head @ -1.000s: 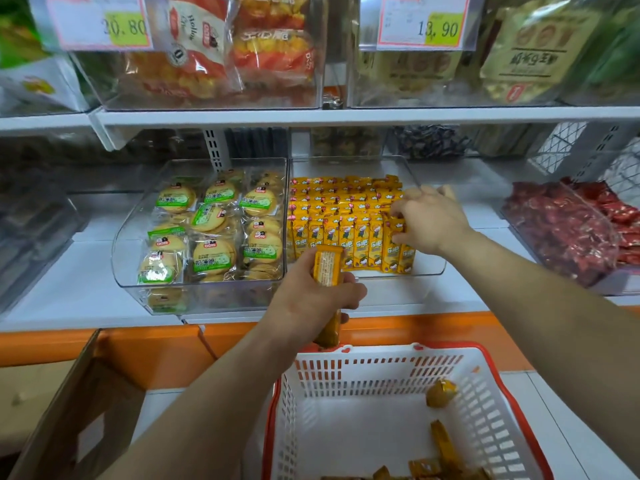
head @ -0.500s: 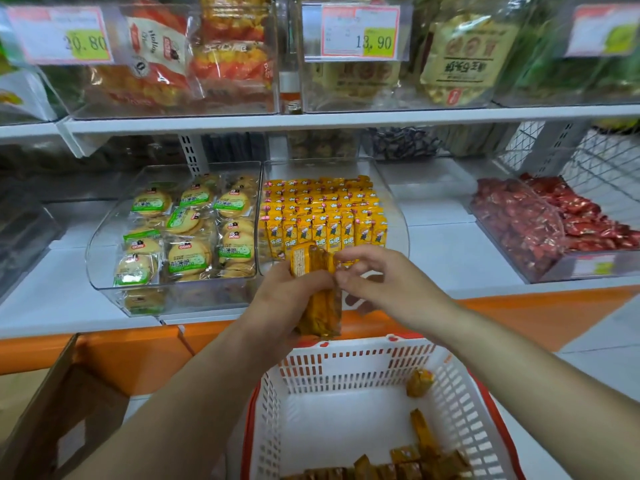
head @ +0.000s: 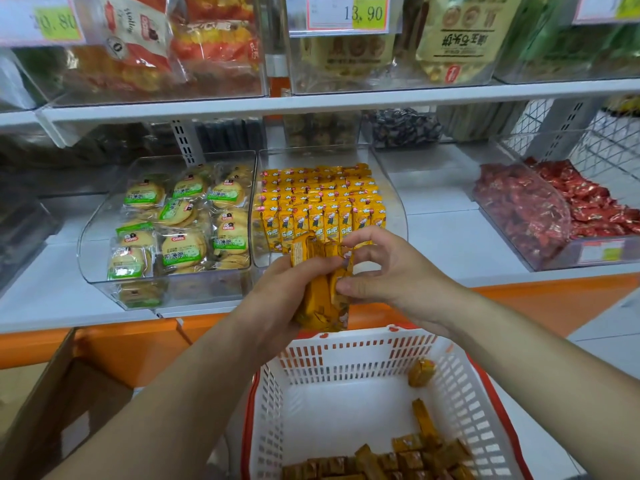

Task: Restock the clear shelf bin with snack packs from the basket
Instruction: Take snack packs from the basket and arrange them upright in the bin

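Several glossy yellow snack packs [head: 320,294] stand bunched, gripped by the left hand [head: 277,299], the right hand [head: 394,277] pinching one, just in front of the clear bin [head: 398,216] lined with matching rows and above the white basket [head: 346,362] holding more loose packs.

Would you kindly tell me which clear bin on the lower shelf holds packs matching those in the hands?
The middle bin, with upright rows of yellow packs; the left bin holds green-labelled biscuits and the right bin red sweets.
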